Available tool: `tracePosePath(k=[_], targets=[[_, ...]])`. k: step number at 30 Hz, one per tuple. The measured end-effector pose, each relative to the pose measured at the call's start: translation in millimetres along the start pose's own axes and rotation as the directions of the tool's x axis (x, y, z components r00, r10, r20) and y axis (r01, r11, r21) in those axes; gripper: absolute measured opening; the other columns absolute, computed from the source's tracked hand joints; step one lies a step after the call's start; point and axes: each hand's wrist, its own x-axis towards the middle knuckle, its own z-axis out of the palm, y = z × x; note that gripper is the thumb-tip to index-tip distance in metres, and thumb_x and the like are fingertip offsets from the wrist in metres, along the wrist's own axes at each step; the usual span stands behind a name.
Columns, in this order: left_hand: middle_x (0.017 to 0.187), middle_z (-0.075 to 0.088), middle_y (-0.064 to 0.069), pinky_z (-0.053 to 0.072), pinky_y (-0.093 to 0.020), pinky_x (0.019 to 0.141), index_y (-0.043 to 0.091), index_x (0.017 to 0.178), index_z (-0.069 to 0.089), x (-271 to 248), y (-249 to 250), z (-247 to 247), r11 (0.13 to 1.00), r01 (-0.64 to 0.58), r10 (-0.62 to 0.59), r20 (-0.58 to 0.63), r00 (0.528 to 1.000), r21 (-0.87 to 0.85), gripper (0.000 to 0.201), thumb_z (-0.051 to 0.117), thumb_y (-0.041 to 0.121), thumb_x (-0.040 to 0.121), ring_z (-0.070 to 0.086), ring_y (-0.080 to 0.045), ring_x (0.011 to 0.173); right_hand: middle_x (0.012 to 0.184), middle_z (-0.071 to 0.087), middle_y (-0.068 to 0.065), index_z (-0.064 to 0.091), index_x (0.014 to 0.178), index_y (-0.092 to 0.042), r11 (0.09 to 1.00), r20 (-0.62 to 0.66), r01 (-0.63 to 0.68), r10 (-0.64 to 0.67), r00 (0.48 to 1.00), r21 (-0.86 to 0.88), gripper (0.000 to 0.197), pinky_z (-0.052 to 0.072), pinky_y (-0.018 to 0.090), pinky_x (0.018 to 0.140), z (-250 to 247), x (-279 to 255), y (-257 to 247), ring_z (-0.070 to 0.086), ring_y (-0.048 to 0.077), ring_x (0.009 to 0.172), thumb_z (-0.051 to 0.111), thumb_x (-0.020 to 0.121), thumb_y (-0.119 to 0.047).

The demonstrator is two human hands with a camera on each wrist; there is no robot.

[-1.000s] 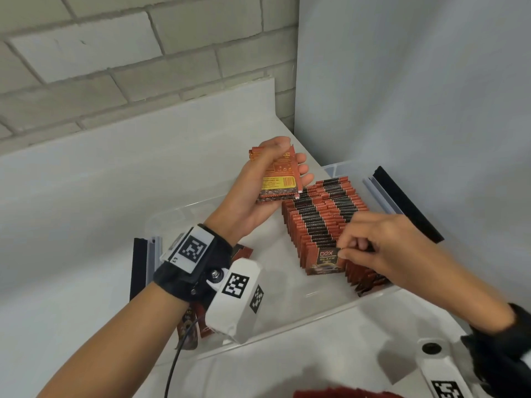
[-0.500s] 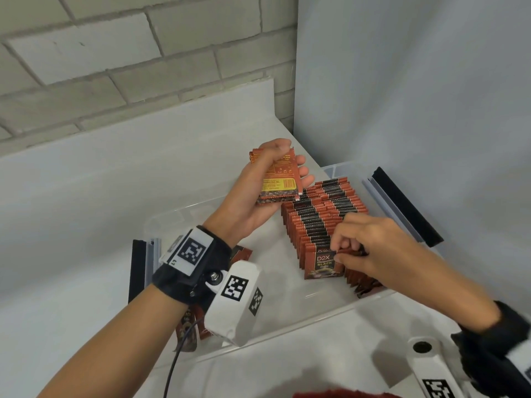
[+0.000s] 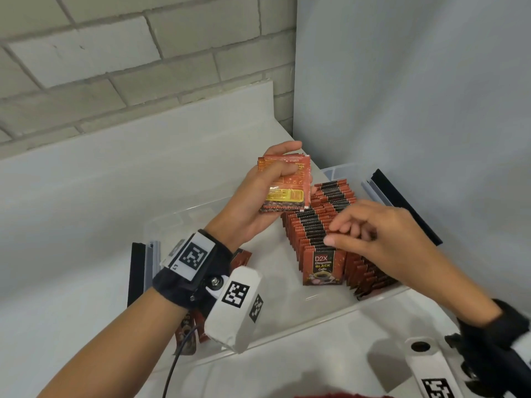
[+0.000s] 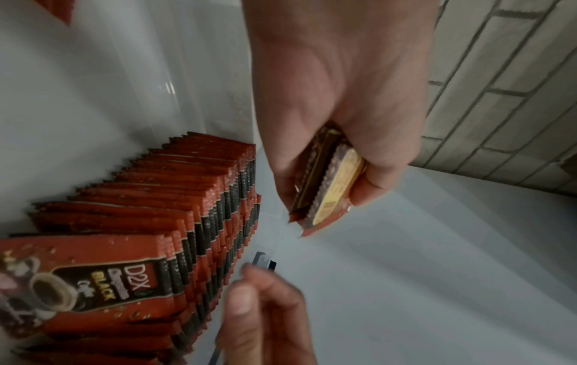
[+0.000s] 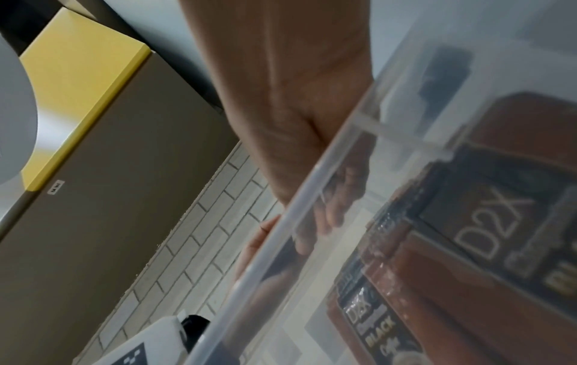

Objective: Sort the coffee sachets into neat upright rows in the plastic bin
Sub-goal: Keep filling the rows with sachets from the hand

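Two rows (image 3: 319,225): standing upright in plastic bin (image 3: 287,326)
Left hand (image 3: 258,202): fingers clamped on small stack (image 3: 287,185), unplaced
Right hand (image 3: 382,237): fingers loosely apart above rows
Loose sachets (image 3: 186,334): remain by near-left wall

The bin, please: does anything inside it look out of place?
Yes. A few loose sachets lie flat at the plastic bin's near-left end, partly under the left wrist, instead of standing upright in the rows.
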Motion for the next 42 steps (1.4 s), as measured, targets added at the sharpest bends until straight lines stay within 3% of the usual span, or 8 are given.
tracePosePath(k=[5, 12, 17, 21, 25, 28, 38, 42], targets=[[0.087, 0.07, 0.002, 0.055, -0.025, 0.066, 0.019, 0.11, 0.059, -1.9, -2.7, 3.6, 0.998, 0.007, -0.011, 0.058, 0.998, 0.069, 0.032, 0.058, 0.0, 0.084, 0.068, -0.013, 0.078, 0.081, 0.069, -0.003, 0.066, 0.1, -0.02, 0.941, -0.075, -0.094, 0.125, 0.989, 0.325, 0.037, 0.053, 0.018, 0.073, 7.5, 7.3, -8.7, 0.064, 0.009, 0.077, 0.07, 0.07, -0.041], [0.09, 0.069, -0.002, 0.056, -0.027, 0.069, 0.019, 0.106, 0.061, -4.6, -7.8, 5.9, 0.995, 0.025, -0.04, 0.145, 0.989, 0.102, 0.032, 0.064, -0.001, 0.081, 0.068, -0.019, 0.083, 0.075, 0.069, -0.011, 0.066, 0.094, -0.02, 0.857, -0.067, -0.086, 0.139, 0.988, 0.508, 0.022, 0.05, 0.013, 0.073, 10.5, 10.7, -11.9, 0.063, 0.003, 0.072, 0.07, 0.074, -0.025], [0.097, 0.066, -0.006, 0.053, -0.033, 0.08, 0.02, 0.104, 0.063, -4.8, -1.5, 7.3, 0.994, 0.075, -0.081, 0.077, 0.994, 0.079, 0.044, 0.052, 0.054, 0.078, 0.064, -0.021, 0.09, 0.079, 0.07, -0.013, 0.066, 0.087, -0.021, 0.836, -0.194, 0.007, 0.119, 0.974, 0.548, 0.012, 0.048, 0.011, 0.07, 7.2, 7.8, -14.6, 0.063, 0.001, 0.073, 0.071, 0.077, -0.016], [0.088, 0.063, -0.008, 0.051, -0.034, 0.069, 0.018, 0.098, 0.065, -1.1, -1.6, 5.5, 0.985, 0.164, -0.167, 0.07, 0.983, 0.052, 0.052, 0.043, 0.062, 0.081, 0.061, -0.026, 0.08, 0.089, 0.073, -0.009, 0.068, 0.085, -0.016, 0.819, -0.283, 0.099, 0.079, 0.956, 0.566, 0.014, 0.05, 0.013, 0.078, 7.6, 7.0, -13.8, 0.069, 0.006, 0.085, 0.071, 0.076, -0.005], [0.084, 0.068, -0.001, 0.052, -0.031, 0.074, 0.019, 0.095, 0.064, -3.2, -3.6, 7.8, 0.966, 0.207, -0.224, 0.107, 0.969, 0.153, 0.038, 0.05, 0.052, 0.082, 0.067, -0.017, 0.079, 0.103, 0.071, 0.002, 0.069, 0.095, -0.01, 0.824, -0.266, 0.169, -0.024, 0.964, 0.54, 0.023, 0.051, 0.018, 0.087, 8.2, 6.7, -9.9, 0.068, 0.01, 0.101, 0.066, 0.077, 0.004], [0.086, 0.068, -0.002, 0.054, -0.028, 0.074, 0.018, 0.096, 0.064, -3.4, -5.4, 5.9, 0.971, 0.193, -0.214, 0.157, 0.964, 0.138, 0.014, 0.065, 0.021, 0.083, 0.067, -0.016, 0.081, 0.103, 0.07, 0.003, 0.071, 0.097, -0.011, 0.858, -0.279, 0.179, -0.044, 0.959, 0.482, 0.023, 0.051, 0.019, 0.09, 9.4, 7.7, -7.5, 0.066, 0.012, 0.104, 0.063, 0.082, 0.005], [0.094, 0.069, -0.004, 0.055, -0.035, 0.083, 0.02, 0.104, 0.063, -0.3, -6.3, 0.3, 0.999, 0.028, -0.032, 0.14, 0.99, 0.035, 0.036, 0.064, -0.005, 0.077, 0.068, -0.022, 0.09, 0.106, 0.072, -0.001, 0.067, 0.115, -0.009, 0.826, -0.252, 0.05, 0.113, 0.961, 0.561, 0.026, 0.05, 0.016, 0.085, 6.7, 8.9, -13.0, 0.067, 0.009, 0.101, 0.054, 0.093, -0.014], [0.092, 0.067, -0.004, 0.058, -0.031, 0.073, 0.019, 0.106, 0.06, -0.3, -6.0, 3.1, 0.997, -0.065, 0.07, 0.11, 0.991, -0.049, 0.039, 0.061, -0.007, 0.078, 0.069, -0.019, 0.085, 0.097, 0.073, -0.014, 0.065, 0.108, -0.018, 0.795, -0.072, -0.083, 0.157, 0.985, 0.601, 0.033, 0.051, 0.013, 0.076, 5.7, 7.3, -20.8, 0.069, 0.004, 0.091, 0.06, 0.079, -0.032]])
